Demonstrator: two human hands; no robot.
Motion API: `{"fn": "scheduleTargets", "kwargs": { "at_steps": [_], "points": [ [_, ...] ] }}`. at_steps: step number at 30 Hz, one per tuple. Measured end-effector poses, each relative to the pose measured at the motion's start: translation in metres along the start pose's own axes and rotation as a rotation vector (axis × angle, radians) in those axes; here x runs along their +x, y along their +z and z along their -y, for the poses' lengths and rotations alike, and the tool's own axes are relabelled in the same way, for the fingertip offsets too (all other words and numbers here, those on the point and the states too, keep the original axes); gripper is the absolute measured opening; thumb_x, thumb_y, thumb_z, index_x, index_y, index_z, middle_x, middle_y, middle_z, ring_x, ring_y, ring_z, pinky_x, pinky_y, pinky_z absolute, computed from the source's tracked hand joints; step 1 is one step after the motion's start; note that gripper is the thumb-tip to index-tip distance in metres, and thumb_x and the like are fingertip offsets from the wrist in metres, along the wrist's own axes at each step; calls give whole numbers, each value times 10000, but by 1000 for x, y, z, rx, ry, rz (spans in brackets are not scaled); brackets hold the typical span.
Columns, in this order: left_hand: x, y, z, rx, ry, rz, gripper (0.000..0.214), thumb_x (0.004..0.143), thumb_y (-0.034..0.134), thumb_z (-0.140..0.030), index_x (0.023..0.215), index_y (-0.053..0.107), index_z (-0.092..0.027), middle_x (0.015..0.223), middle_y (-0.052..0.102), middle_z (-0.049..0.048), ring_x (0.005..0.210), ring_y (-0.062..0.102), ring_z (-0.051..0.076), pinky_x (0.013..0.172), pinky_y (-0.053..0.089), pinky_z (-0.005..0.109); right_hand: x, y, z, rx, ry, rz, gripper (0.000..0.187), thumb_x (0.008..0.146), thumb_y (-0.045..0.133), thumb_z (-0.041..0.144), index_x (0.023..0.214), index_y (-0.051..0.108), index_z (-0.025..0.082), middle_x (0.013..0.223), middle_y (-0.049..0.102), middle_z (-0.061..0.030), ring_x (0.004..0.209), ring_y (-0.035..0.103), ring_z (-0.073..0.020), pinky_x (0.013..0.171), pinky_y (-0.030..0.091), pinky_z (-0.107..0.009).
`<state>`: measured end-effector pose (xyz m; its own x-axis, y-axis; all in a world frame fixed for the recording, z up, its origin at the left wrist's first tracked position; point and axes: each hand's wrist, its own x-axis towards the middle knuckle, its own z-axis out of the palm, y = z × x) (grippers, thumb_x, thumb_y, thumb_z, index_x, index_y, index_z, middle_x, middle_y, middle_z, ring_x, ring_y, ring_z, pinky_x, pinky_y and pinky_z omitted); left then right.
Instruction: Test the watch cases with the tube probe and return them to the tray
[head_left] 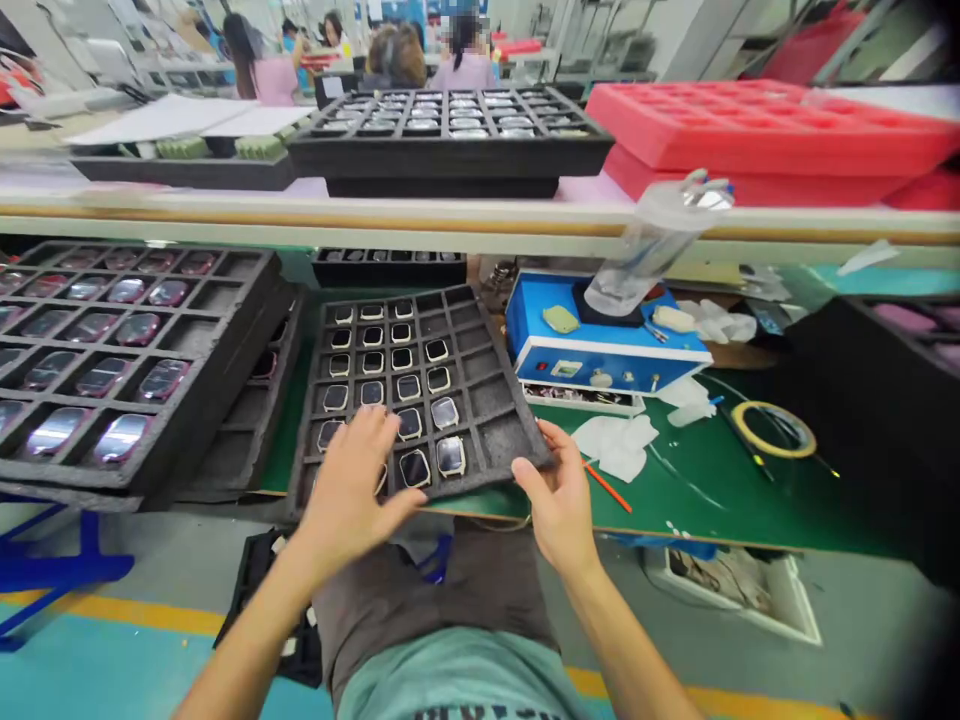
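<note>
A black foam tray (pixel 487 400) lies tilted on the bench, its near edge raised, with rows of small square watch-like units with dark glass faces in its left compartments. Its right compartments show bare foam. My left hand (pixel 349 490) is spread over the tray's near left part, fingers apart, covering some units. My right hand (pixel 555 495) pinches the tray's near right corner between thumb and fingers. The nearest unit to that hand, a gold-rimmed one (pixel 451 456), sits just left of it.
A stack of foam trays (pixel 225 265) with glossy pieces stands left. A blue machine (pixel 600 360) stands right, beside white wipes (pixel 615 445), an orange stick (pixel 607 487) and a yellow tape ring (pixel 774 430). Above runs a shelf (pixel 480 220) holding trays. Co-workers (pixel 465 65) sit beyond.
</note>
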<state>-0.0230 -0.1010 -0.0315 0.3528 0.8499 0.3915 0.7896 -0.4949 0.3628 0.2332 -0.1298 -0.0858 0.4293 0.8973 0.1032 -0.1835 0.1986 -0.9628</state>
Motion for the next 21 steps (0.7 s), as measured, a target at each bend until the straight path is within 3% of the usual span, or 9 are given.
{"fn": "scheduleTargets", "kwargs": {
  "at_steps": [3,5,8,10,13,15,17,21],
  "points": [
    [-8,28,-37,232,216,111,655,905,721,-246,1533,561,-147,1626,495,231,1541,424,441,1251,307,707,-1,-1,7,46,1,-13,622,780,844,467,1301,580,250,1314,640,-112,1137,666,-238,953,621,-411],
    [-8,42,-42,259,285,41,606,933,601,-117,1537,561,-153,1583,551,220,1513,476,412,1238,353,674,-1,-14,8,63,20,-64,633,770,847,474,1302,577,261,1333,619,-103,1083,676,-221,838,663,-372],
    [-1,49,-34,177,374,-132,688,932,533,-47,1603,482,-190,1524,625,180,1483,532,341,1242,404,571,3,-46,5,94,149,-332,646,712,878,445,1247,564,265,1250,629,-59,930,715,-185,616,662,-288],
    [5,45,-30,124,402,-200,708,931,541,-50,1619,454,-191,1503,646,176,1452,570,319,1226,443,521,9,-63,5,151,282,-454,614,673,889,413,1170,568,250,1138,669,-34,786,731,-162,474,596,-223],
    [14,31,-33,74,358,-218,656,928,556,-74,1573,510,-186,1496,653,172,1424,600,314,1209,477,508,19,-70,12,265,419,-269,510,691,872,409,1092,635,201,1001,741,-41,602,687,-117,365,484,-160],
    [19,20,-40,42,310,-228,612,921,567,-91,1527,556,-181,1492,659,160,1427,598,311,1216,476,504,24,-68,20,326,441,-129,458,702,863,389,1063,685,171,863,742,-22,542,641,-92,368,467,-141],
    [24,11,-45,11,287,-237,581,914,573,-98,1491,586,-169,1492,661,153,1440,585,308,1227,468,500,23,-69,30,360,446,-76,382,717,836,359,1023,706,169,728,686,20,499,587,-76,380,458,-139],
    [23,16,-43,12,295,-155,541,928,528,-90,1458,612,-159,1515,642,158,1471,553,296,1248,443,508,2,-95,47,273,399,51,279,758,764,472,832,670,220,613,570,41,420,419,-80,340,377,-196]
  ]
}}
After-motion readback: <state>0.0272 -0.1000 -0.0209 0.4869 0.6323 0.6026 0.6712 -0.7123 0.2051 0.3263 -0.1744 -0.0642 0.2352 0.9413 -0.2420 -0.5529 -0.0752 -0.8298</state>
